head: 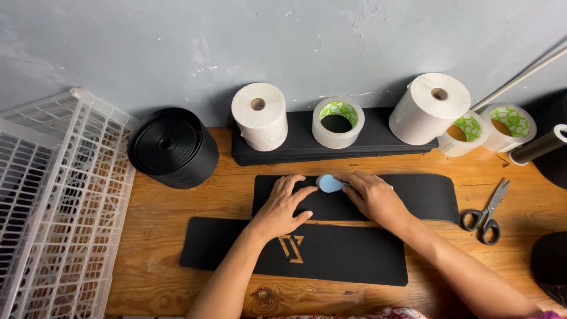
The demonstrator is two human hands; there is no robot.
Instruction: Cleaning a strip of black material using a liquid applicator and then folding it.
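Observation:
My left hand (282, 207) lies flat, fingers spread, on a black fabric strip (425, 198) that stretches across the wooden table (153, 236). My right hand (372, 198) holds a small light-blue oval piece (329, 184) pressed against the same strip, right beside my left fingertips. A second, longer black strip (342, 254) with a tan angular mark lies nearer to me, partly under my forearms.
A white plastic crate (53, 201) fills the left side. A big roll of black webbing (172, 147), two white paper rolls (260, 115), several clear tape rolls (338, 122) and a black slab (378, 139) line the wall. Black-handled scissors (487, 212) lie at the right.

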